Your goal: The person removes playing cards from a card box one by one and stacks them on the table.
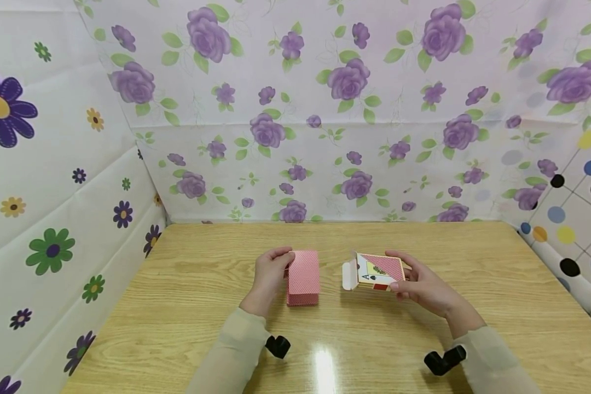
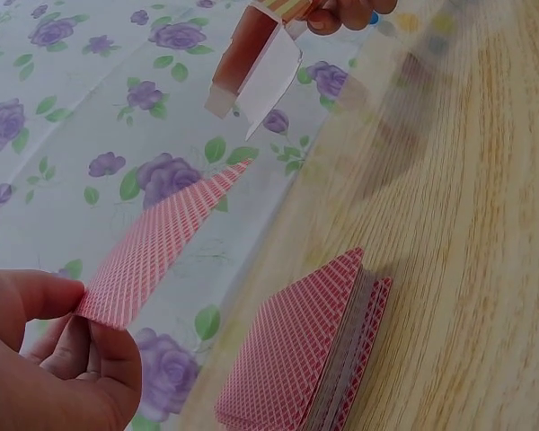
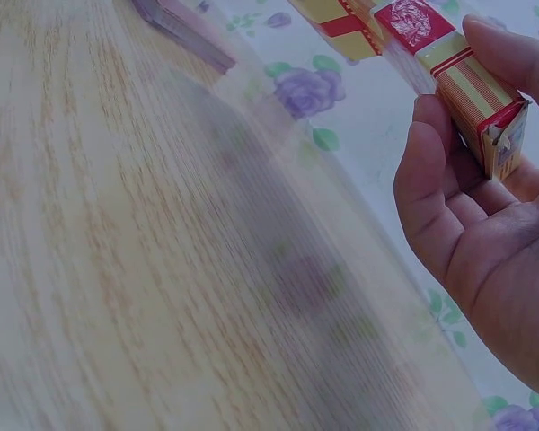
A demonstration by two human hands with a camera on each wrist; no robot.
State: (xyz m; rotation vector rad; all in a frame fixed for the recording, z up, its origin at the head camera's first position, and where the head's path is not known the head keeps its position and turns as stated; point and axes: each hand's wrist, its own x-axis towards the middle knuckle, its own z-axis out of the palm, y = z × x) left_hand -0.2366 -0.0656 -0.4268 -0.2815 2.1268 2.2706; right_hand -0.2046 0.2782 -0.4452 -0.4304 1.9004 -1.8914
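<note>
My left hand [image 1: 271,274] pinches a red-patterned playing card [image 2: 166,242] by one end between thumb and fingers. The card is raised above a stack of matching cards [image 2: 292,346] on the table, and in the head view it covers most of that stack. To the right, my right hand [image 1: 426,287] grips a card box [image 1: 380,272] by its sides, thumb along the near edge. An ace is printed on the box's upper face. Its flap [image 1: 348,275] hangs open at the left end, toward the cards, and the left wrist view shows the brown inside of the opening.
The wooden table [image 1: 177,328] ends at a flower-printed cloth [image 1: 315,180] behind it. Patterned sheets also hang at the left and right sides. Black wrist mounts [image 1: 278,346] sit on both sleeves.
</note>
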